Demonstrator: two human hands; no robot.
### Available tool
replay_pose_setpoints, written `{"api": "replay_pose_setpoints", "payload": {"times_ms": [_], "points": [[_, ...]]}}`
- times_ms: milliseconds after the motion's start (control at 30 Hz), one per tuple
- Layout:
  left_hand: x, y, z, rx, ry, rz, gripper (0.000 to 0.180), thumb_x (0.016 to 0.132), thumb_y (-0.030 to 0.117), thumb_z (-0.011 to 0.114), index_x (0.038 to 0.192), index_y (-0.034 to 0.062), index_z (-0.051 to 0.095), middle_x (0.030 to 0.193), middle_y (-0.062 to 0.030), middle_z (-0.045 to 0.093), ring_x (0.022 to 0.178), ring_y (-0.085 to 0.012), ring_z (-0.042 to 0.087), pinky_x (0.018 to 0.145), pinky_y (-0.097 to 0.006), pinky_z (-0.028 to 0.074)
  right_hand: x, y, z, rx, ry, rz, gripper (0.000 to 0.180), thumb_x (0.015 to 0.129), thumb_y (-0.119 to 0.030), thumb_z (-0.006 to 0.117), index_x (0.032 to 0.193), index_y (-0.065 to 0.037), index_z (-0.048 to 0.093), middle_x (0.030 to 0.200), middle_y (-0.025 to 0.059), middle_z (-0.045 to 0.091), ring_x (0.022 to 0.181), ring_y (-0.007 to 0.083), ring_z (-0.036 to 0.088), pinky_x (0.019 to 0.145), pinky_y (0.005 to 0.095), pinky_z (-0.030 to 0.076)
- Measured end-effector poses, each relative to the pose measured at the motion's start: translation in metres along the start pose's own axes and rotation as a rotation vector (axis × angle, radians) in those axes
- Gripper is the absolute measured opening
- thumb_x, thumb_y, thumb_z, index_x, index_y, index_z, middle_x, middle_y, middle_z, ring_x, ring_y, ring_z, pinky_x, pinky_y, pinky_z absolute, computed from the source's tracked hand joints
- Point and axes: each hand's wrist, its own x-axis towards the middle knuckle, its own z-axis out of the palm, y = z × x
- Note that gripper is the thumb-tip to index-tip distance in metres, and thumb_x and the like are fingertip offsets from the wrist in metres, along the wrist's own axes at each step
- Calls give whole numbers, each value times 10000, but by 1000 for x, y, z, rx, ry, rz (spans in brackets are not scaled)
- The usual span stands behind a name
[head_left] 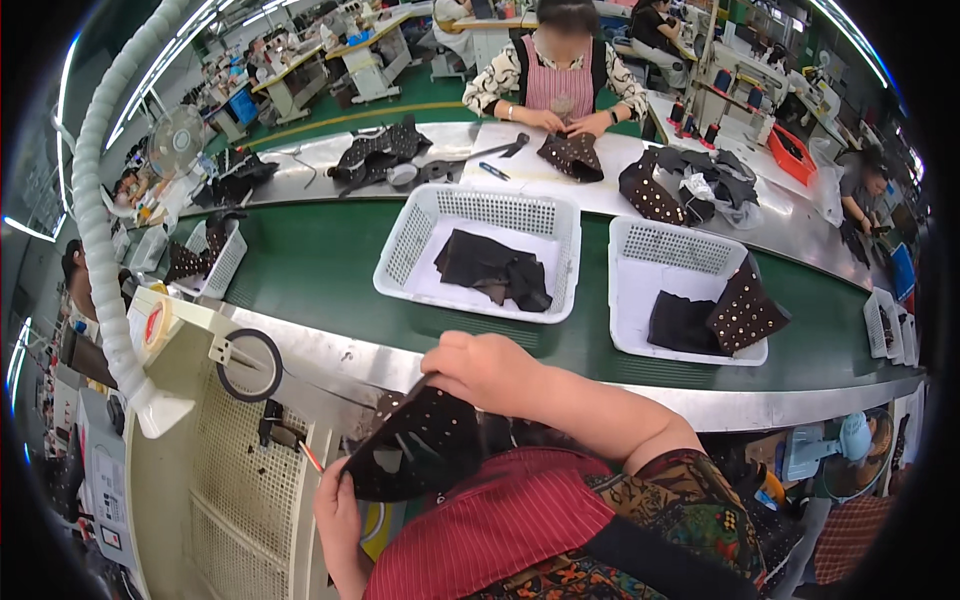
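Stretched between my two hands is a black fabric piece (420, 445) dotted with shiny studs. My right hand (485, 370) pinches its upper edge, fingers closed. Lower down, at the left edge of the cloth, my left hand (338, 510) is closed on it too, its fingertips partly hidden. A thin orange-and-white stick (312, 457) juts up beside the left fingers; whether they hold it I cannot tell. Left of the cloth lies a small dark object (285, 437) on a cream mesh-topped workstation (235, 455).
Beyond a metal edge runs a green conveyor (310, 265) bearing white baskets, including one at centre (478, 312) and one at right (690, 352), with dark fabric inside. A ribbed hose (95, 200) hangs at left near a black ring (279, 365). Across sits a person (560, 85) handling studded fabric.
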Motion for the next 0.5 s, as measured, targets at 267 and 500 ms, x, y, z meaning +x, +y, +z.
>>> {"api": "replay_pose_setpoints", "payload": {"times_ms": [267, 500], "points": [[-22, -15, -19, 89, 543, 56, 206, 955, 84, 470, 1082, -27, 588, 1034, -104, 618, 966, -176, 574, 859, -288, 449, 6, -14, 49, -78, -359, -13, 278, 850, -121, 457, 1099, -85, 573, 937, 143, 644, 840, 323, 638, 706, 420, 515], [-54, -32, -70, 308, 787, 285, 242, 844, -47, 549, 1061, 37, 616, 910, -163, 629, 842, -313, 620, 735, -333, 478, 26, -56, 95, 183, -351, 101, 454, 788, -28, 668, 1224, -23, 543, 819, 103, 632, 639, 157, 592, 624, 261, 476]]}}
